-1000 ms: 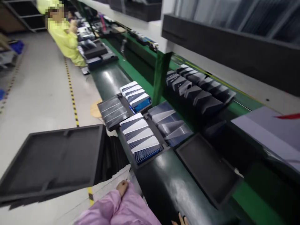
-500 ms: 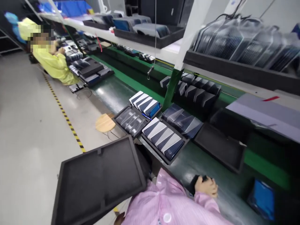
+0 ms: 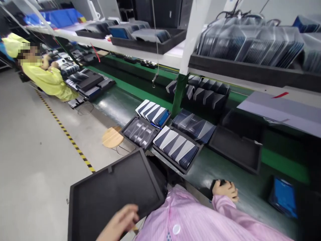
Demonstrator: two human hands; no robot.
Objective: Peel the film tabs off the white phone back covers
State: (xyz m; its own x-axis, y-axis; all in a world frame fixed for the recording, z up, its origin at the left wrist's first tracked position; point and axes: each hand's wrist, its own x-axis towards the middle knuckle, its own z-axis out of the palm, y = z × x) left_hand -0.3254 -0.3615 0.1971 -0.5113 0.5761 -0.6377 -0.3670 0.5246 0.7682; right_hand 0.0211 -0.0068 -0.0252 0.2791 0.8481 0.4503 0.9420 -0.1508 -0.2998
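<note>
Left hand: (image 3: 119, 222) at the bottom edge of the view, fingers loosely curled over the near rim of the empty black tray; touching it, though how firm the grip is cannot be told.
Right hand: (image 3: 225, 190) resting on the green conveyor belt, fingers closed around a small dark object (image 3: 217, 183); what that object is cannot be made out.
Empty black tray: (image 3: 112, 190) large, shallow, foam-like, tilted and held out over the floor at the left of the pink sleeve, beside the belt's near edge.
Pink sleeve: (image 3: 190, 221) fills the bottom middle, between the two hands.
Green conveyor belt: (image 3: 208, 167) runs from lower right up to far left.
Near filled tray: (image 3: 177, 149) on the belt just past the empty tray, rows of flat white-and-blue pieces leaning on one another.
Clear-wrapped tray: (image 3: 139, 131) just left of it, at the belt's edge.
Blue-ended stack: (image 3: 153, 112) behind those two, near the green post (image 3: 179, 95).
Dark-piece tray: (image 3: 194, 124) right of the stack.
Second empty tray: (image 3: 235, 149) further right on the belt.
Blue piece: (image 3: 283, 197) flat on the belt at far right.
Wooden stool: (image 3: 112, 136) on the floor by the belt.
Upper shelf: (image 3: 247, 72) long black tray of upright wrapped pieces.
Co-worker: in a yellow coat (image 3: 47, 82), far left along the line.
</note>
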